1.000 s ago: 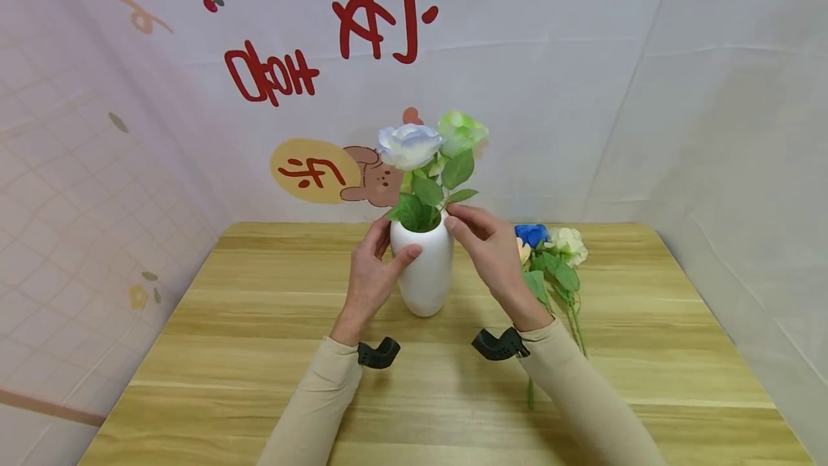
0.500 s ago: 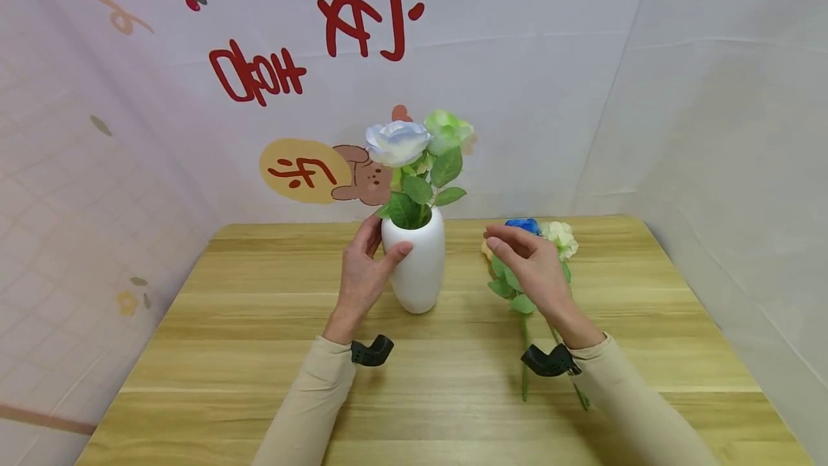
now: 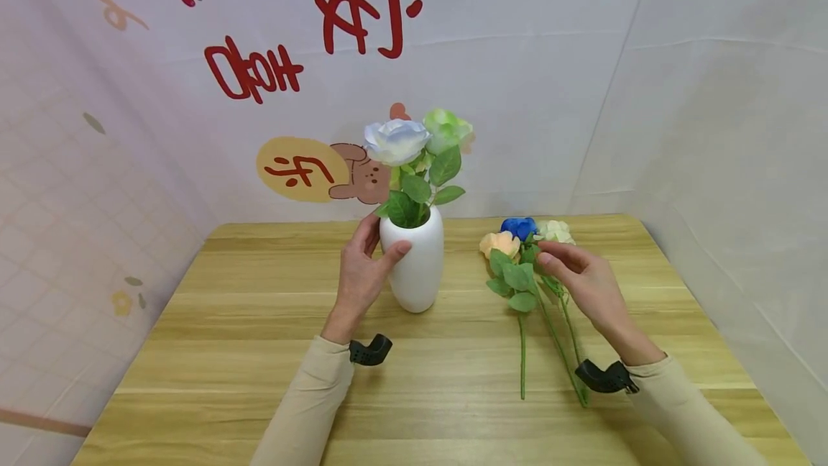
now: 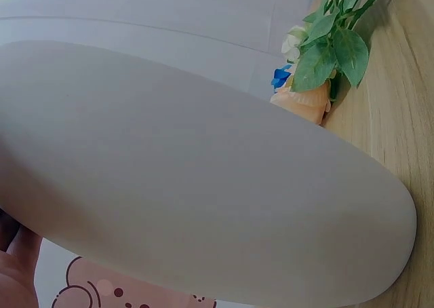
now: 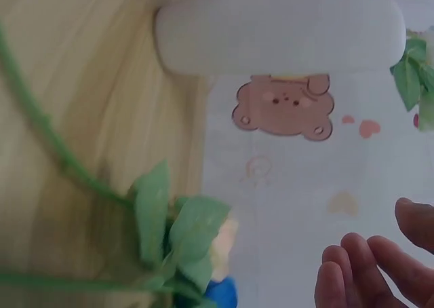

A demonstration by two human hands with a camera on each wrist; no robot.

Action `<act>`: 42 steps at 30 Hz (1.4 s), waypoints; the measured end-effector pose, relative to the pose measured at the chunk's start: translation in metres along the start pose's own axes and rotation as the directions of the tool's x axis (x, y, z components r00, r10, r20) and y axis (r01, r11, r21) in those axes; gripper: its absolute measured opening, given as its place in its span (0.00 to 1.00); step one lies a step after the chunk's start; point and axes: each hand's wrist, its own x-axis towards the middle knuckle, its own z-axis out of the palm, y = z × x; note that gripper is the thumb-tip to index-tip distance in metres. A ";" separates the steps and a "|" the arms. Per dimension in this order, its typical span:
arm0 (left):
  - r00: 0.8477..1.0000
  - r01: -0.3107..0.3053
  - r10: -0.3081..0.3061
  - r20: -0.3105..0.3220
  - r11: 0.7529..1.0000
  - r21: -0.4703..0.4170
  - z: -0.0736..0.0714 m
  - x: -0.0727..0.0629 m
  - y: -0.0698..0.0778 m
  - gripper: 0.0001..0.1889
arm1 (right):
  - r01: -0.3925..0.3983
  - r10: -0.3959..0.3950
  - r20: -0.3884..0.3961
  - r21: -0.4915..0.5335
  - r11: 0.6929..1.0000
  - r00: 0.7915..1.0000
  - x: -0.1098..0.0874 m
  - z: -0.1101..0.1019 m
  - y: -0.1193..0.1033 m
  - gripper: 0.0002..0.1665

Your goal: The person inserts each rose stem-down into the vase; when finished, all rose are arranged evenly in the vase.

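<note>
My left hand (image 3: pixel 362 275) grips the upper side of a white vase (image 3: pixel 419 272), thumb in front and fingers round the far side. Upright in the vase stand a pale blue-white artificial rose (image 3: pixel 396 141) and a light green one (image 3: pixel 448 131) with leaves. To the right, my right hand (image 3: pixel 591 292) hovers at the heads of artificial flowers lying on the table: a peach one (image 3: pixel 499 244), a blue one (image 3: pixel 519 228) and a cream one (image 3: pixel 555 231). In the right wrist view the fingers (image 5: pixel 363 267) are apart from the thumb, nothing between them.
A wood-grain table (image 3: pixel 272 351) carries everything. White cloth (image 3: pixel 530 92) with red characters and a cartoon bear (image 3: pixel 370 175) hangs behind it and along both sides. The loose green stems (image 3: pixel 522 358) point toward the table's front edge.
My right hand has left the vase rim and moved right and down to the lying flowers. My left hand stays on the vase. The view has shifted slightly.
</note>
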 end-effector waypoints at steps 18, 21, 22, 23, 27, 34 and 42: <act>1.000 -0.002 0.002 -0.001 1.000 0.009 0.000 0.000 0.000 0.52 | -0.117 0.129 0.104 -0.110 0.987 0.986 -0.018 -0.041 0.063 0.33; 1.000 -0.001 0.001 -0.003 1.000 0.015 -0.001 0.000 0.001 0.51 | -0.163 0.178 0.135 -0.116 0.980 0.975 -0.020 -0.043 0.072 0.35; 1.000 -0.001 0.001 -0.002 1.000 0.016 0.000 0.000 0.001 0.51 | -0.176 0.193 0.142 -0.126 0.976 0.971 -0.020 -0.044 0.074 0.35; 1.000 -0.002 0.002 -0.002 1.000 0.016 0.000 0.000 0.001 0.51 | -0.188 0.207 0.154 -0.131 0.973 0.966 -0.021 -0.044 0.077 0.35; 1.000 -0.012 0.012 -0.001 1.000 0.004 0.000 0.000 0.001 0.50 | -0.245 0.256 0.230 -0.078 0.966 0.939 -0.024 -0.043 0.088 0.35; 1.000 -0.026 0.026 0.000 1.000 -0.008 0.000 0.000 0.001 0.51 | -0.352 0.296 0.333 0.120 0.928 0.895 -0.024 -0.037 0.102 0.34; 1.000 -0.009 0.009 0.000 1.000 0.000 -0.001 0.000 0.002 0.52 | -0.362 0.305 0.357 0.103 0.927 0.883 -0.020 -0.032 0.104 0.31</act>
